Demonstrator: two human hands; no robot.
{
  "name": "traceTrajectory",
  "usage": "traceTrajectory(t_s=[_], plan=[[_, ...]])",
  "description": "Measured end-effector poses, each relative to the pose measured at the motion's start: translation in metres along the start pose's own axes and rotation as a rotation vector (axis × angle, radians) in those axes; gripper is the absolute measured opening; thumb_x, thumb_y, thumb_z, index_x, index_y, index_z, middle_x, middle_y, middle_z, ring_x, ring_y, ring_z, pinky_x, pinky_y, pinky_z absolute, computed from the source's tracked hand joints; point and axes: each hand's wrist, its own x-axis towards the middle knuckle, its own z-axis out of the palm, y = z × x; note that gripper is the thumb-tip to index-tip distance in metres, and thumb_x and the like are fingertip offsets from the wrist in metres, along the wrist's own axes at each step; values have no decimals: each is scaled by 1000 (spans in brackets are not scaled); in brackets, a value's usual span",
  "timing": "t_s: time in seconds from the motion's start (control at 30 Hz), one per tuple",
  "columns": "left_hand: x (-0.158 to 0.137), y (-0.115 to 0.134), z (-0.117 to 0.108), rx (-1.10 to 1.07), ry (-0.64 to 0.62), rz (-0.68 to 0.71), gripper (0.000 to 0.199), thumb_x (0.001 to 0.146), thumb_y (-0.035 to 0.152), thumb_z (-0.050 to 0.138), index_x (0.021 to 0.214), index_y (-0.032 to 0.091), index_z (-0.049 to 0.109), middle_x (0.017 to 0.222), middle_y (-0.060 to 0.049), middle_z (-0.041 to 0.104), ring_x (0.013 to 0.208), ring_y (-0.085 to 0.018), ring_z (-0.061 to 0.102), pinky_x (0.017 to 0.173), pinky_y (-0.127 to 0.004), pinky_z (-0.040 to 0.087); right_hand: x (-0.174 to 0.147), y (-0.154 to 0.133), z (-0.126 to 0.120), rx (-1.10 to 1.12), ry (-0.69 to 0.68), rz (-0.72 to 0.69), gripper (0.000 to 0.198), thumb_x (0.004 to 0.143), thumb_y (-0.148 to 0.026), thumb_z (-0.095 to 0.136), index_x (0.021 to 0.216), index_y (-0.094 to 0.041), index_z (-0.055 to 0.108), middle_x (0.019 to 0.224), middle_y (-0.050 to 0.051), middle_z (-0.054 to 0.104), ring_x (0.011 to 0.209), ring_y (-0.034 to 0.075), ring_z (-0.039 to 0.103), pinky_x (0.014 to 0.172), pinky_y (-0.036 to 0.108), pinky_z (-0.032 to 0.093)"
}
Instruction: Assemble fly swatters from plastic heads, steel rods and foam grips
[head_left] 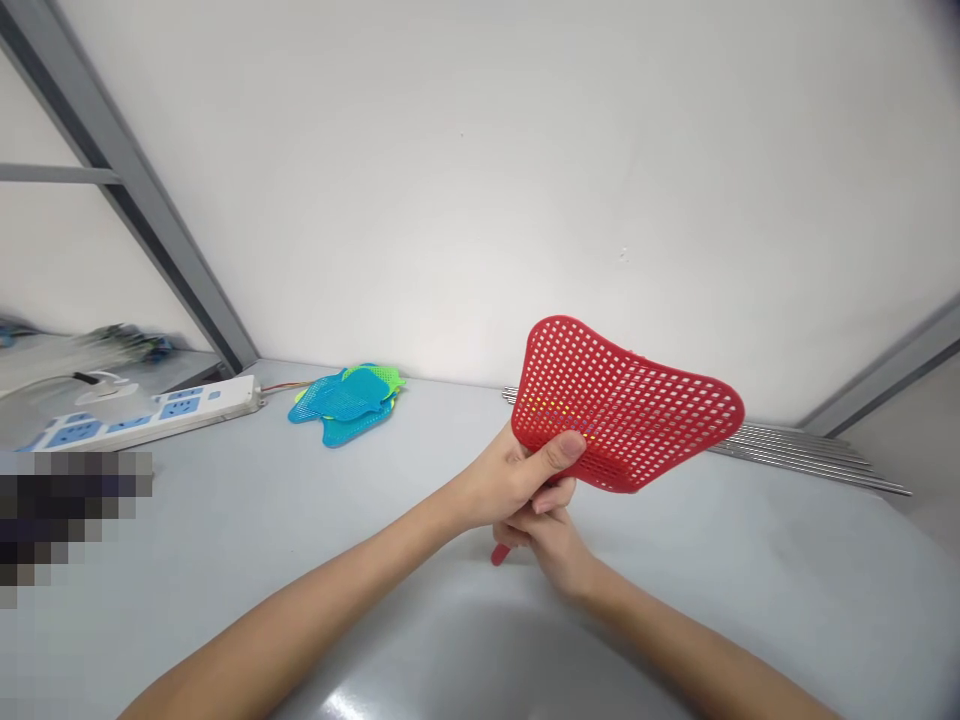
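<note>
A red fly swatter (637, 410) with a square-holed mesh head is held up above the table, its head tilted to the right. My left hand (517, 470) grips the lower left of the head, thumb pressed on the mesh and fingers behind it. Just below, my right hand (551, 540) is closed around the handle, and the two hands touch. A short red handle end pokes out under the hands; the rest of the handle is hidden by them. Something yellow shows through the mesh, too little to name.
Blue and green swatter heads (352, 405) lie stacked at the back left of the grey table (360, 560). Beside them is a white power strip (180, 410) with blue sockets. Thin metal rods (817, 460) lie along the wall at right. A pixelated patch covers the left edge.
</note>
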Motion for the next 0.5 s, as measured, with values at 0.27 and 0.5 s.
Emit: traceTrajectory(t_s=[0.27, 0.5], plan=[[1, 0, -7, -110, 29, -18, 38, 78, 43, 35, 52, 16, 37, 38, 6, 31, 34, -4, 28, 33, -19, 20, 4, 23, -4, -36, -155, 67, 7, 68, -18, 44, 62, -16, 45, 47, -6, 33, 42, 6, 29, 43, 22, 27], [9, 12, -16, -363, 241, 118, 28, 77, 41, 39, 63, 17, 38, 52, 6, 38, 35, -2, 30, 36, -19, 23, 6, 35, -4, -32, -200, 181, 27, 75, -39, 41, 70, -14, 49, 45, -8, 25, 38, 4, 22, 38, 19, 19]])
